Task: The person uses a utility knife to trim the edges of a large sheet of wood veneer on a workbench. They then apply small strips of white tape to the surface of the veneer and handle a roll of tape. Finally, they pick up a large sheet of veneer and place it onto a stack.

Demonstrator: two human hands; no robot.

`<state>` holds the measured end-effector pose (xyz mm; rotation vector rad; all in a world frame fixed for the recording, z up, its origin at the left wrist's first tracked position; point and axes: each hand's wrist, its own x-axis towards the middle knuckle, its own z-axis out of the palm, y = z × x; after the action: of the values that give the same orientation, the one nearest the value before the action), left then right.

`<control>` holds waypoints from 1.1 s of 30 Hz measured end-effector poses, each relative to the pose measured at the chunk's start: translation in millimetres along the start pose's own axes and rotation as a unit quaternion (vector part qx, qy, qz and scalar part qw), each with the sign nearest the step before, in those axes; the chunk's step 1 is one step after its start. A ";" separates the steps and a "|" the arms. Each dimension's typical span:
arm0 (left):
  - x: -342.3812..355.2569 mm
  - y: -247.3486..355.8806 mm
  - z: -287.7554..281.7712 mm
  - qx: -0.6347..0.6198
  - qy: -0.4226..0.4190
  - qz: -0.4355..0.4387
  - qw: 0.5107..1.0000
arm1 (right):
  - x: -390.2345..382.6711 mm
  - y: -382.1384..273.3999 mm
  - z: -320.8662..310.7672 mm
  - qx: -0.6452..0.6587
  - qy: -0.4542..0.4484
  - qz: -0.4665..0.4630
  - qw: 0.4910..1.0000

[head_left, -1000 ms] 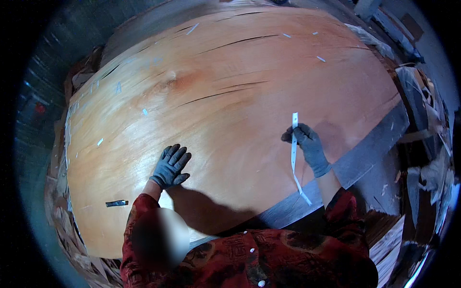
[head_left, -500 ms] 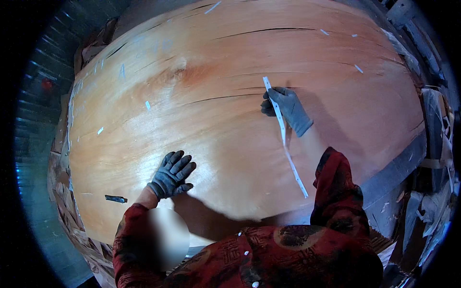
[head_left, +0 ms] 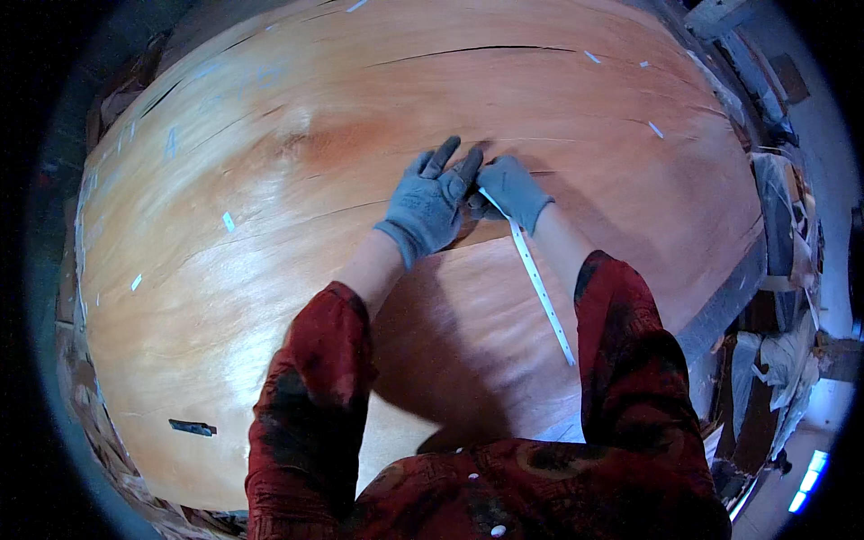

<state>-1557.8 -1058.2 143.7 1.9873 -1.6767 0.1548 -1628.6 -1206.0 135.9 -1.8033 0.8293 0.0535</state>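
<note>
My left hand (head_left: 426, 202), in a grey glove, is on the middle of a broad wood veneer sheet (head_left: 198, 333), fingers extended beside my right hand. My gloved right hand (head_left: 510, 191) is closed on the upper end of a long white perforated tape strip (head_left: 544, 293), whose length trails toward my body. Both hands are close to thin cracks in the veneer; their fingertips partly hide the surface there. A small dark tool (head_left: 192, 427) lies on the sheet at the lower left.
Short white tape pieces (head_left: 229, 221) are scattered on the sheet, with chalk-like marks at upper left. A long crack (head_left: 472, 49) runs near the far edge. Torn veneer scraps (head_left: 776, 369) pile along the right, beside a grey beam (head_left: 720, 15) at upper right.
My left hand has moved up and right, beside my right hand. My right hand has moved up and left with the strip, its top end now mostly under the fingers.
</note>
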 end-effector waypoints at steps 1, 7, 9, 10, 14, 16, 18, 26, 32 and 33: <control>0.8 1.0 5.0 0.000 -0.017 -0.018 1.000 | -1.3 -0.1 -0.1 0.020 0.011 0.030 0.999; -6.5 3.0 21.2 0.068 -0.028 -0.044 0.996 | -42.2 -6.1 -18.2 0.010 -0.068 0.110 0.991; -6.4 2.2 24.6 0.104 -0.053 -0.029 0.993 | -61.5 -4.0 -24.2 0.071 -0.063 0.149 0.984; -6.2 2.0 25.8 0.109 -0.042 -0.014 0.993 | -68.2 -2.9 -27.1 0.074 -0.062 0.160 0.982; -5.5 2.0 26.5 0.117 -0.058 0.018 0.991 | -69.1 -0.3 -48.0 0.040 -0.115 0.157 0.980; -5.1 1.8 24.9 0.121 -0.072 0.032 0.990 | -54.5 -2.5 -69.6 -0.056 -0.177 0.112 0.976; -4.2 1.8 22.9 0.138 -0.084 0.044 0.986 | -39.1 -2.7 -86.9 -0.119 -0.184 0.098 0.971; 13.9 5.9 3.8 0.099 -0.113 0.026 0.988 | 2.7 5.0 -116.5 0.070 -0.049 0.046 0.995; 61.5 6.3 34.3 0.007 0.065 -0.022 0.998 | 33.2 18.0 -109.2 0.007 -0.015 0.030 0.999; 73.4 6.6 46.7 0.015 0.048 -0.030 0.998 | 35.6 17.4 -110.0 -0.089 -0.018 -0.026 0.995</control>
<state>-1559.0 -1145.1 136.4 2.0173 -1.5626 0.2509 -1649.6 -1320.0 151.1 -1.9854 0.7714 0.1295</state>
